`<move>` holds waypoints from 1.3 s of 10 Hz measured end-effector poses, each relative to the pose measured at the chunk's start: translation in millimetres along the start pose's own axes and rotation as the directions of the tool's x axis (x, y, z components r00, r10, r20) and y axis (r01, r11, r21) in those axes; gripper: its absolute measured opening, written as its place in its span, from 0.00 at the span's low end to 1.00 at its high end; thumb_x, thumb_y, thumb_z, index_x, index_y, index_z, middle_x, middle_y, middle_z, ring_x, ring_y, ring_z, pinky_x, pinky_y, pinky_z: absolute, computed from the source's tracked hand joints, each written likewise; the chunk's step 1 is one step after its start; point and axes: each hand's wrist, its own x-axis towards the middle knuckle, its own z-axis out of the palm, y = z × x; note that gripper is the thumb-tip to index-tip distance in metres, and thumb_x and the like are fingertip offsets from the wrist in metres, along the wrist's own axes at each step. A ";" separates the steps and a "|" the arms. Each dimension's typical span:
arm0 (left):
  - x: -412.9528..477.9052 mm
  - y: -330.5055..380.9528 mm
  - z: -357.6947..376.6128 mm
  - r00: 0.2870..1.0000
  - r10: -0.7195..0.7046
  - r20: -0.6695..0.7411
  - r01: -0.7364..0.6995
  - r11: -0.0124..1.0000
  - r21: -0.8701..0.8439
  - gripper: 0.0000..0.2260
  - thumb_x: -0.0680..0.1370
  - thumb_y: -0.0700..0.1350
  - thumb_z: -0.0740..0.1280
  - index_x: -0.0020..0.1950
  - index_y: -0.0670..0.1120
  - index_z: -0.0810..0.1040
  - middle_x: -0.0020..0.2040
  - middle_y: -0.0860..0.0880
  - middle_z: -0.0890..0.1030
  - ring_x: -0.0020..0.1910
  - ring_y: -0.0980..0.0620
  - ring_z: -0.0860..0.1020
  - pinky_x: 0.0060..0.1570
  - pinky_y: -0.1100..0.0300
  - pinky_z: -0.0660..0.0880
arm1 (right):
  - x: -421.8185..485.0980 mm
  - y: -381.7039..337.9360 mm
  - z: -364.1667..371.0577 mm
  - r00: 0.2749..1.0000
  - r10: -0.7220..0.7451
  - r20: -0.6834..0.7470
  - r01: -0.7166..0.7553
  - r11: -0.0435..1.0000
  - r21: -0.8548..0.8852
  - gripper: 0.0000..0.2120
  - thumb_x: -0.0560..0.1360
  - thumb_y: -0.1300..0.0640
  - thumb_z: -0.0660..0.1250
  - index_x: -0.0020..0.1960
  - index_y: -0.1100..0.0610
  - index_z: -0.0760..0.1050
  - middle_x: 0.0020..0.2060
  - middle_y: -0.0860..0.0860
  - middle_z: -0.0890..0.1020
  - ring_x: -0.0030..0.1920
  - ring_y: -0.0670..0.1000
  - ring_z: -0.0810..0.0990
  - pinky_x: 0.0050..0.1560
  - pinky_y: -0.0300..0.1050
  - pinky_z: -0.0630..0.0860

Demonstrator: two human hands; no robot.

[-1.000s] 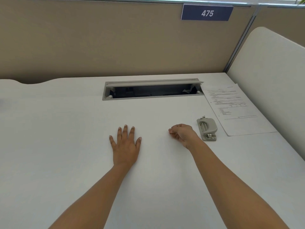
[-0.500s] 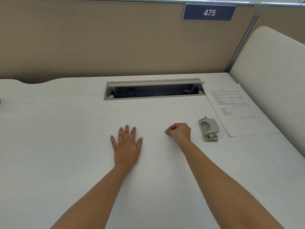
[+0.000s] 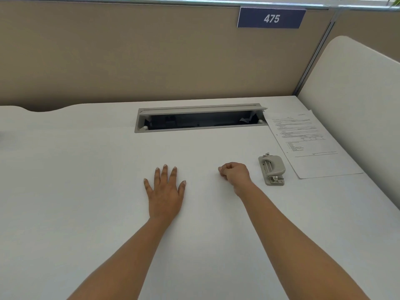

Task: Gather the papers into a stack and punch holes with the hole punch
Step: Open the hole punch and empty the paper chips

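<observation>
The white desk [image 3: 86, 191] spreads wide across the lower and left parts of the frame, and its far edge meets a tan partition [image 3: 129, 57] that closes off the top. A white rounded side panel [image 3: 357, 105] walls in the right edge. The left hand [image 3: 165, 191] lies palm down at the centre of the frame, its fingers straight and a little apart, flat on the desk. The right hand [image 3: 234, 175] rests just to its right, fingers curled into a loose fist that holds nothing. Just beside that fist, towards the right and not touching it, sits the grey hole punch [image 3: 272, 168], lying flat with its handle down. The papers [image 3: 311, 144] lie right of the punch at centre right, printed side up and slightly askew; their lower left edge runs close to the punch and their right side comes near the side panel. I cannot tell how many sheets there are. Above the hands, a long cable slot [image 3: 201, 119] is cut into the desk with its grey lid tipped up, and its right end is just beside the papers' top corner. A blue plate reading 475 [image 3: 271, 18] hangs on the partition at upper right.
</observation>
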 end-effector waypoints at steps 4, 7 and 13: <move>0.1 0.2 0.1 1.000 0.005 0.004 -0.005 1.000 -0.006 0.40 0.67 0.63 0.29 0.76 0.51 0.53 0.77 0.48 0.53 0.77 0.48 0.48 0.71 0.41 0.43 | -17.2 3.8 -25.4 0.938 0.142 0.316 -0.338 0.581 0.740 0.12 0.76 0.71 0.52 0.43 0.69 0.74 0.41 0.61 0.78 0.28 0.53 0.84 0.38 0.44 0.81; -1.2 -1.9 -0.2 1.000 0.014 0.011 -0.014 1.000 0.000 0.39 0.67 0.63 0.29 0.76 0.52 0.52 0.78 0.50 0.51 0.77 0.49 0.47 0.72 0.43 0.41 | -19.7 3.9 -25.0 0.931 0.103 0.351 -0.328 0.661 0.675 0.21 0.74 0.79 0.50 0.66 0.72 0.65 0.58 0.62 0.75 0.67 0.58 0.71 0.38 0.36 0.80; -21.2 -35.1 -21.7 1.000 -0.012 0.024 0.012 1.000 -0.004 0.32 0.76 0.64 0.42 0.76 0.50 0.53 0.78 0.49 0.50 0.77 0.50 0.48 0.72 0.45 0.41 | -32.1 5.5 -16.9 0.973 0.110 0.201 -0.187 0.891 0.413 0.04 0.71 0.76 0.64 0.43 0.70 0.76 0.38 0.60 0.78 0.37 0.54 0.79 0.34 0.35 0.80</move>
